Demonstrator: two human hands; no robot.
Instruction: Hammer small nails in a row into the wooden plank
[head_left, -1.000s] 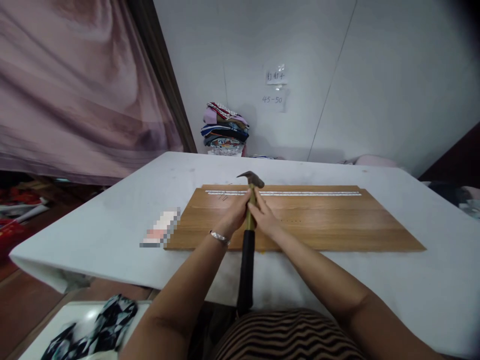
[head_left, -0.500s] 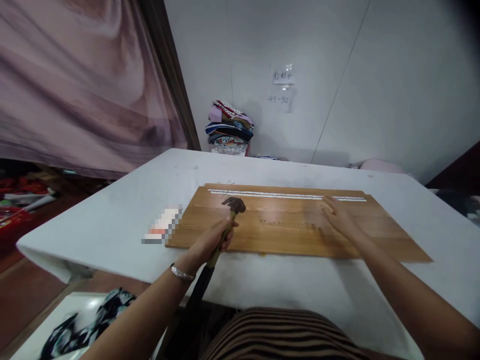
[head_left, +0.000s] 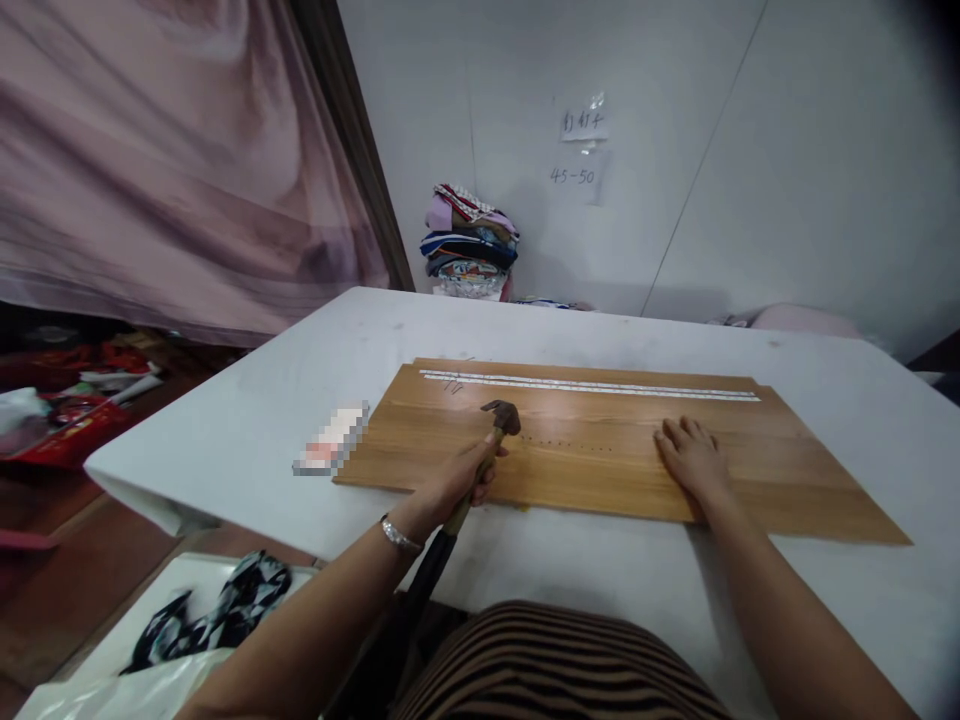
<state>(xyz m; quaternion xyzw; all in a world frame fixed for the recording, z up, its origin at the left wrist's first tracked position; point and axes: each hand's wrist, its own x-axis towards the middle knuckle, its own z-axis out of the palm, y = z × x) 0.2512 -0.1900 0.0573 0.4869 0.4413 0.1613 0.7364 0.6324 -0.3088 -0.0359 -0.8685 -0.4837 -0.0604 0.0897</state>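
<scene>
Hammer (head_left: 501, 414), judged rigid and head-heavy: left hand (head_left: 459, 480) fingers closed high on shaft; black lower grip likely steadier. Right hand (head_left: 691, 457) open, flat on wooden board (head_left: 585, 475)

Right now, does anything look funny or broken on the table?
Nothing looks broken or spilled. One odd bit: the left hand grips the hammer right up near its head, so the long black handle pokes off the table edge. A few loose nails lie at the far left corner of the board.
</scene>
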